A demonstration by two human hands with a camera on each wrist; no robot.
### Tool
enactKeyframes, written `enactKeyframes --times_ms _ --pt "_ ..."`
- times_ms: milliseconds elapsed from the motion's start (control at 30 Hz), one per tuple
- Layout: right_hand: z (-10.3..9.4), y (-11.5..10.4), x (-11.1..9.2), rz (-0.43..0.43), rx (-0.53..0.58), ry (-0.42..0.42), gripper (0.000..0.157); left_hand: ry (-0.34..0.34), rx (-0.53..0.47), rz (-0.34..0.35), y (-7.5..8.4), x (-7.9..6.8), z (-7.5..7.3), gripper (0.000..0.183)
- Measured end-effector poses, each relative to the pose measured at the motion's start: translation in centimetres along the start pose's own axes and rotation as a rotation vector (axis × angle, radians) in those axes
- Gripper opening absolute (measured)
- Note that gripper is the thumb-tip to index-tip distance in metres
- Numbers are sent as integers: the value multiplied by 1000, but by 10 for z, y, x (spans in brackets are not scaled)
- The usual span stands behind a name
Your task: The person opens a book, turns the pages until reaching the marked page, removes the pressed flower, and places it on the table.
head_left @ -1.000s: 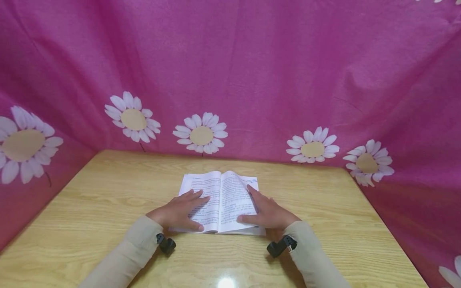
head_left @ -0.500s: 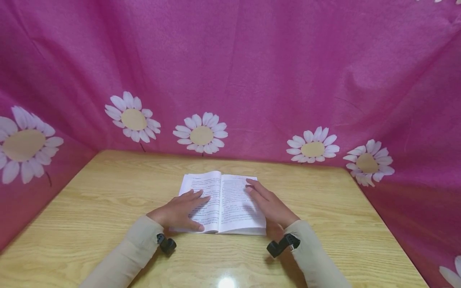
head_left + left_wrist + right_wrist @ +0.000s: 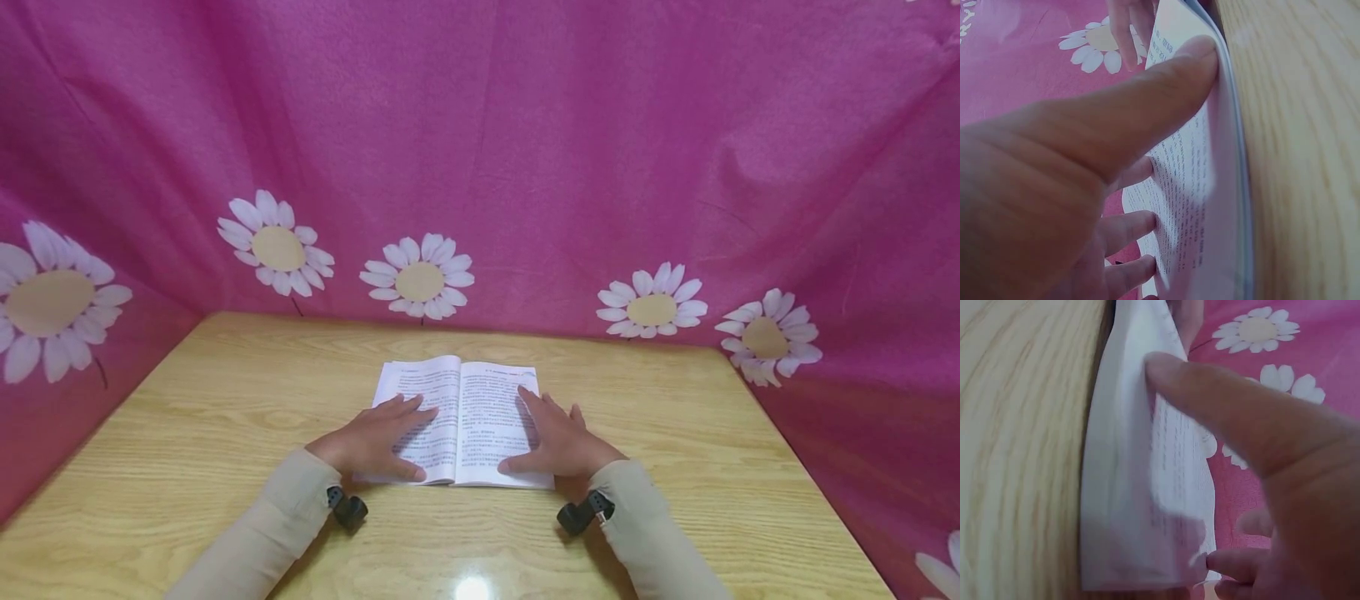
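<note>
An open book [image 3: 491,408] with printed white pages lies on the table. My left hand [image 3: 371,437] rests on its left page with fingers spread; in the left wrist view, the thumb [image 3: 1172,81] touches the page near the book's near edge and the fingertips reach the text. On the right page lies my right hand [image 3: 558,442], thumb and fingers spread apart. The right wrist view has its thumb tip [image 3: 1163,365] on the page near the lower edge and other fingertips at the book's outer side. Both hands cover part of the print.
The book lies mid-way across a wooden table [image 3: 262,375]. A pink cloth [image 3: 525,167] printed with white daisies hangs behind and along both sides. A dark wrist camera sits on each beige sleeve [image 3: 262,517].
A right-hand page was curled up, then lay over to the right under the right hand's fingers. Now the right side lies flatter, with the right thumb lower on it. The left hand stays put.
</note>
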State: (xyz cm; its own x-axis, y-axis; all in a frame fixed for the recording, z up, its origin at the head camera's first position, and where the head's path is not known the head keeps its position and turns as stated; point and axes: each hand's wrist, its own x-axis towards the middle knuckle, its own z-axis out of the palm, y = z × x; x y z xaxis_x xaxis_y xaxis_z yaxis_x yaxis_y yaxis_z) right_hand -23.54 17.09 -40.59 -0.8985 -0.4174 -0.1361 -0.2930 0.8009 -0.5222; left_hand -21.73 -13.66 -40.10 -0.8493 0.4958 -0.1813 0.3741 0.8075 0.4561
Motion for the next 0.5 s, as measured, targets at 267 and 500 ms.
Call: enactKeyframes --times_ms 267,500 --pt "-2 -6 -2 -44 38 -12 108 -4 -5 -1 1 0 -1 90" --pt "-2 -12 -4 0 220 -55 88 -10 10 4 0 1 0 89"
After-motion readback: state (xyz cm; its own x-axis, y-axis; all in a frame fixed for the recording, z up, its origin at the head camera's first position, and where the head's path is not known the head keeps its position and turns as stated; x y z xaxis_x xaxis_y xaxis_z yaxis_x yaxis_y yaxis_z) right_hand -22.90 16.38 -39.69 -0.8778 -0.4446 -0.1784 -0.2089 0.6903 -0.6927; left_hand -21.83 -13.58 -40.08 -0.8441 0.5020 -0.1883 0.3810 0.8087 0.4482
